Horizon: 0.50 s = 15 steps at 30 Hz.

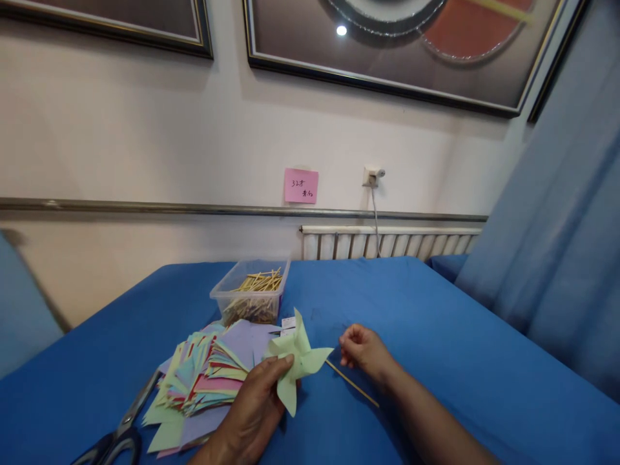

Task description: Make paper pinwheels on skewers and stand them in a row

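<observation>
The pinwheel (300, 356), already folded, is gripped by the left hand (256, 395) over the table (426, 323); whether the stick (352, 383) at its right is attached, or anything is held by the closed right hand (365, 352), cannot be told; at its left, flat paper (220, 383) is piled.

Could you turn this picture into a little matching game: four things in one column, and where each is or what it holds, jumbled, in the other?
1. Green paper pinwheel
2. Scissors
3. Clear plastic box
4. Pink note

A. On the wall, just above the metal rail
B. Filled with thin sticks
C. In the left hand
D. Left of the paper pile

Pairs: 1-C, 2-D, 3-B, 4-A
</observation>
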Tool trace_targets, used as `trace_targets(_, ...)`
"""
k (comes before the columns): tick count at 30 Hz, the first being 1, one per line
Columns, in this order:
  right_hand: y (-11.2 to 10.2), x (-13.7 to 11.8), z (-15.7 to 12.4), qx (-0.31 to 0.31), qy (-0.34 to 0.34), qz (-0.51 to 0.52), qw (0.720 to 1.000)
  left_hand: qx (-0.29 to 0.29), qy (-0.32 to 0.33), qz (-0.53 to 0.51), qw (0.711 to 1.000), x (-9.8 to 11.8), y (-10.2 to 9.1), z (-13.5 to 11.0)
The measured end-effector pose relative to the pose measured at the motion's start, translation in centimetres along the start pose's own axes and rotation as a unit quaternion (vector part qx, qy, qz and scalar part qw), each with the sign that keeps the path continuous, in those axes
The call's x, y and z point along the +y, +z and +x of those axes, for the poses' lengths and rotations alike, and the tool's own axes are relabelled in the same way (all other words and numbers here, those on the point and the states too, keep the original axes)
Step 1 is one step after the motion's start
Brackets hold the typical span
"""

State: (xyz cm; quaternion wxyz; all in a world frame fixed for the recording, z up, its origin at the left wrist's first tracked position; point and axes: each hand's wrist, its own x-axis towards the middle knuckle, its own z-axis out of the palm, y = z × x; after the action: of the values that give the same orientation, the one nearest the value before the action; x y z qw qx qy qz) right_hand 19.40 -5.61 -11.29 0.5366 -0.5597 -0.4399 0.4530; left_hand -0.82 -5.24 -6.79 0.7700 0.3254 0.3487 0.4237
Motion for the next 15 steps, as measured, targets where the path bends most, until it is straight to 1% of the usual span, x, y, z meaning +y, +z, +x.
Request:
trace_targets(3,1.7,0.6,0.1,-0.023,-0.007,-0.031,0.999,0.005,0.011,0.004,1.0,0.4,-0.1,0.2)
trace_targets(5,2.9,0.7,0.3,-0.027,-0.02,-0.054,0.998,0.019,0.026,-0.001,1.0,1.1,0.0,0.3)
trace_targets(9,5.3,-0.5,0.6,-0.02,-0.068,-0.108,0.992,0.064,0.068,-0.029,0.995,2.9,0.0,0.2)
trace_targets(11,6.4,-1.5,0.7,-0.025,-0.112,-0.161,0.98,0.075,0.075,-0.043,0.993,3.7,0.0,-0.1)
trace_targets(12,6.9,-1.9,0.7,-0.029,-0.14,-0.199,0.969,0.074,0.076,-0.05,0.993,4.0,0.0,-0.2)
trace_targets(14,7.7,-2.6,0.8,-0.036,-0.167,-0.235,0.957,0.069,0.078,-0.061,0.993,4.3,-0.1,-0.4)
trace_targets(15,8.0,-2.7,0.8,-0.038,-0.168,-0.24,0.955,0.064,0.078,-0.063,0.993,4.3,-0.1,-0.5)
